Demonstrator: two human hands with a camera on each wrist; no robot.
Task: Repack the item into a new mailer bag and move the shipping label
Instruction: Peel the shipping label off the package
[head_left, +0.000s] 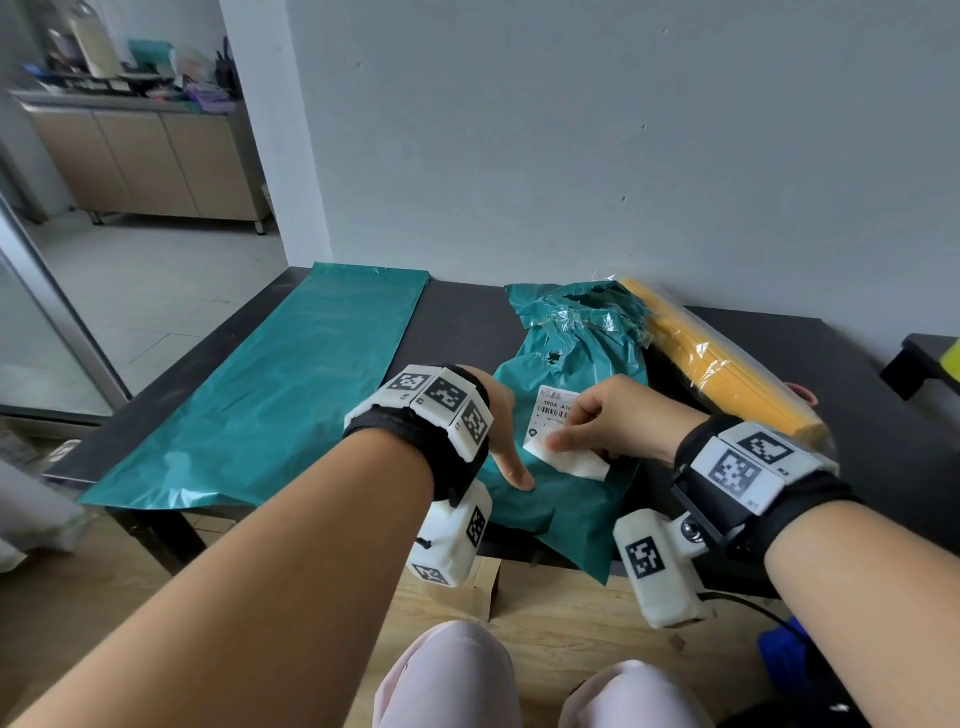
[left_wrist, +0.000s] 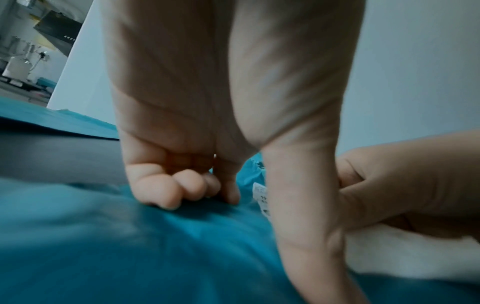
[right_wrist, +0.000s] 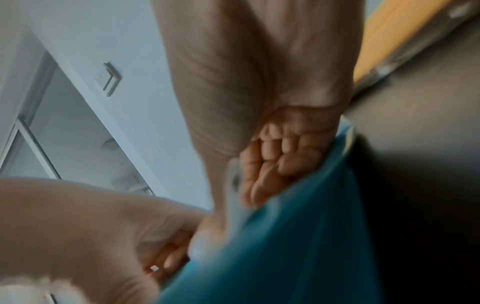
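We had the shipping label (head_left: 558, 415) half lifted off the old torn bag (head_left: 566, 395), which lay on the dark tabletop (head_left: 467, 312) right in front of us. Our right hand (head_left: 618, 421) pinched the label's loose lower corner between thumb and forefinger, the other fingers curled in. Our left hand (head_left: 498, 415) sat just left of the label, thumb stretched out and pressing the bag flat, the other fingers curled with their tips resting on the plastic, gripping nothing.

To do this peel well, we judged: pull low and slow, back along the label and not straight up, and keep the left thumb close to the peel line so the thin plastic does not lift or stretch. A fast tug could tear the paper or the barcode. The peeled part was already curling, so the sticky side should stay off itself.

Containers: the old bag was ripped open at its far end, with clear tape crumpled there; it looked flat and we could not tell if anything was left inside. The item (head_left: 717, 358), yellow and in a clear wrap, lay out on the tabletop just right of the old bag. The new bag (head_left: 270, 395) lay flat well left of the old bag, apparently with nothing in it yet.
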